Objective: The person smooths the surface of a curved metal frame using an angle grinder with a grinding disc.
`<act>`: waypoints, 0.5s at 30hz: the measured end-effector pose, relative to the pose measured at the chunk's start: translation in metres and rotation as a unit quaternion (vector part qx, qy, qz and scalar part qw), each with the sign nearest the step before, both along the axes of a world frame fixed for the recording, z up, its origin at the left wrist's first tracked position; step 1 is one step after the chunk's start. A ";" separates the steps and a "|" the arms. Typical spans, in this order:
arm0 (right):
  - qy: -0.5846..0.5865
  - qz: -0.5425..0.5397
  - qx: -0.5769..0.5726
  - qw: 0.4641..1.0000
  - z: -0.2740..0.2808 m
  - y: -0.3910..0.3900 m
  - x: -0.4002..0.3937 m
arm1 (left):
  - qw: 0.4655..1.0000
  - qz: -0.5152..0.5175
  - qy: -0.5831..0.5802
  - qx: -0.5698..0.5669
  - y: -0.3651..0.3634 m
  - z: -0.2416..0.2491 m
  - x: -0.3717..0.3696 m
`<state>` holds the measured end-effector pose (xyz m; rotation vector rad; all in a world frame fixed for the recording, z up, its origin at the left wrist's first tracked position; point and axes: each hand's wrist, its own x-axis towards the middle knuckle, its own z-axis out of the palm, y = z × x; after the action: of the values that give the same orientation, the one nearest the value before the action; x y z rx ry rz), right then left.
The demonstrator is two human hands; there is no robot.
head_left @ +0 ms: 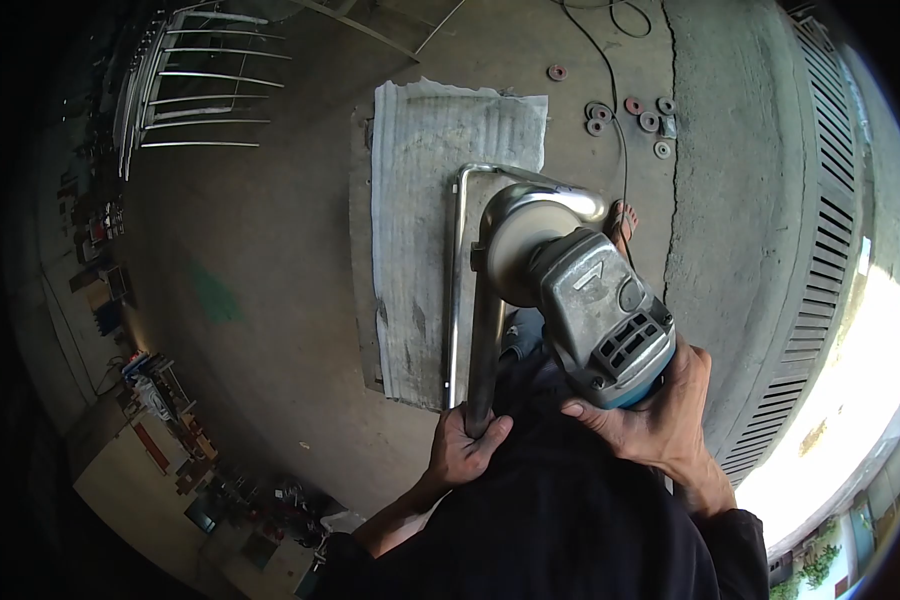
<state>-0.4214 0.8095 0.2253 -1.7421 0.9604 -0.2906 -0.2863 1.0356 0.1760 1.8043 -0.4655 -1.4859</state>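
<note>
My right hand is wrapped round the rear body of an angle grinder, its thumb along the near side. The grinder's pale round disc overlaps the bend of a shiny metal tube frame. Near my body, my left hand grips the lower end of that frame's thick tube, thumb across it. A thinner tube of the frame runs alongside on the left. Under the frame lies a worn grey-white sheet on the floor. The grinder hides part of the frame.
Several round discs lie on the floor ahead to the right, beside a black cable. A bare foot shows behind the grinder. A metal rack of bars stands far left. A slotted grate runs along the right.
</note>
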 end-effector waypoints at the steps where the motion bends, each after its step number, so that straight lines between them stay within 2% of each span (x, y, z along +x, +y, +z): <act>1: 0.001 0.006 -0.003 1.000 0.000 -0.001 0.003 | 1.000 -0.004 -0.006 0.004 0.000 0.000 0.000; 4: -0.024 0.002 0.008 1.000 -0.004 0.002 0.009 | 0.999 -0.019 -0.040 0.007 -0.001 0.001 0.000; 9: -0.039 0.016 0.057 0.997 -0.010 0.007 0.013 | 0.999 0.005 -0.016 0.032 -0.007 0.008 0.002; 11: -0.031 0.034 0.045 0.998 -0.008 0.005 0.013 | 0.999 0.009 -0.014 0.035 -0.005 0.006 0.001; 13: -0.021 0.054 -0.038 0.998 -0.002 0.002 0.013 | 0.998 0.001 -0.040 0.039 -0.005 0.007 0.001; 15: -0.004 0.074 -0.005 0.997 0.000 0.001 0.011 | 0.999 -0.009 -0.026 0.046 -0.007 0.008 0.005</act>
<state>-0.4107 0.8106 0.2249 -1.8093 0.8192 -0.2066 -0.2815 1.0287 0.1838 1.9180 -0.4471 -1.4988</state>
